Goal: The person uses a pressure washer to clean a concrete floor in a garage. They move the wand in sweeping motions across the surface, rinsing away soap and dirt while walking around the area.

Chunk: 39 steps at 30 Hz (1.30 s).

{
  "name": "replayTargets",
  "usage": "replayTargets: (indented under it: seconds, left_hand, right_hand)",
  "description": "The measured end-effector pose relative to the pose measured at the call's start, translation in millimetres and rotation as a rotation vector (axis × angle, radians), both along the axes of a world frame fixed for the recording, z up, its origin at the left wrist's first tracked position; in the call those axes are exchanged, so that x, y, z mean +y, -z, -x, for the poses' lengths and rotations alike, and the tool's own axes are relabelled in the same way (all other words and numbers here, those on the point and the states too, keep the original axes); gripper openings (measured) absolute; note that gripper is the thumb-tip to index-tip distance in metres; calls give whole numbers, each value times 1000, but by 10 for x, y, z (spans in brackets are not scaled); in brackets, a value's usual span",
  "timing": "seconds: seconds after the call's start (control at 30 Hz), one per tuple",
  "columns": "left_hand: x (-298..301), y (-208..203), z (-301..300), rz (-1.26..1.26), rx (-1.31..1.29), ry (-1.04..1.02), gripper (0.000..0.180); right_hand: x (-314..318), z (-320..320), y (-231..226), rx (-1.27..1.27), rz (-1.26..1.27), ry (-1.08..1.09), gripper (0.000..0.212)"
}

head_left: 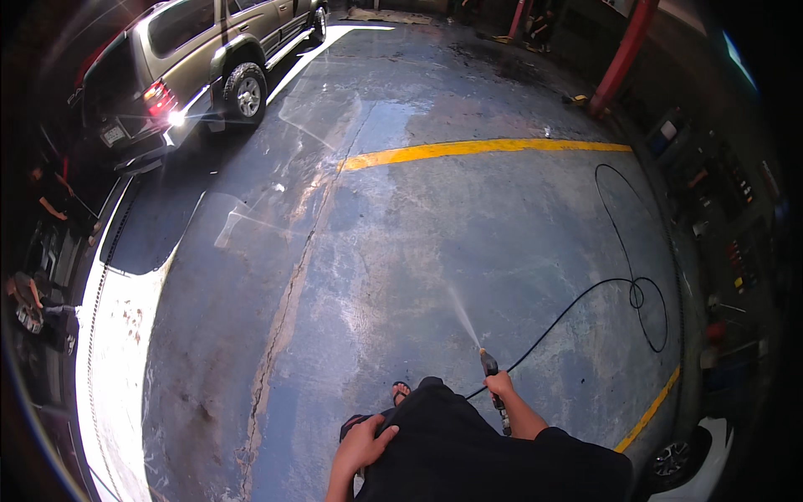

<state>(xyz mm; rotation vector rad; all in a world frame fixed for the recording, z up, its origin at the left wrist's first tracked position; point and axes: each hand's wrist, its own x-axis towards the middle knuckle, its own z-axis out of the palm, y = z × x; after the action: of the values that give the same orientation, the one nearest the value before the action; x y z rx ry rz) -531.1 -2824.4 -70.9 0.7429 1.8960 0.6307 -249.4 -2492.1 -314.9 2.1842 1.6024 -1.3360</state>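
My right hand point(500, 386) is closed round a dark pressure washer gun point(488, 363), its fingers wrapped on the handle. A white fan of water point(462, 312) leaves the nozzle and points ahead, slightly to the left, at the blue-grey concrete floor point(401, 251). A thin black hose point(559, 322) runs from near the gun out to the right and lies there in loops. My left hand point(365, 441) rests against my black clothing at hip level, holding nothing I can see, with the thumb apart from the fingers. One sandaled foot point(401, 391) shows just ahead.
A tan SUV point(188, 58) with lit tail lights stands at far left. Yellow lines point(485, 149) cross the painted floor. At far right is a red post point(625, 57); a white car point(711, 452) sits near right. People point(54, 197) are at the left edge, in shadow.
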Motion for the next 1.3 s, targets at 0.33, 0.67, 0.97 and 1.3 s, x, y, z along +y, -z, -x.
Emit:
replayTargets:
  seconds: [0.33, 0.67, 0.97, 1.3]
  left_hand:
    - [992, -205, 777, 28, -17, 86, 46]
    - [1904, -372, 2241, -117, 23, 314, 50]
    - [2618, -393, 3128, -90, -74, 482, 52]
    - [3740, -451, 3549, 28, -90, 571, 55]
  right_hand:
    - [228, 668, -198, -136, 16, -138, 53]
    - [556, 1643, -233, -65, -16, 15, 61]
    - [979, 2340, -190, -87, -229, -66, 51]
    - [1897, 2697, -395, -128, -110, -28, 63]
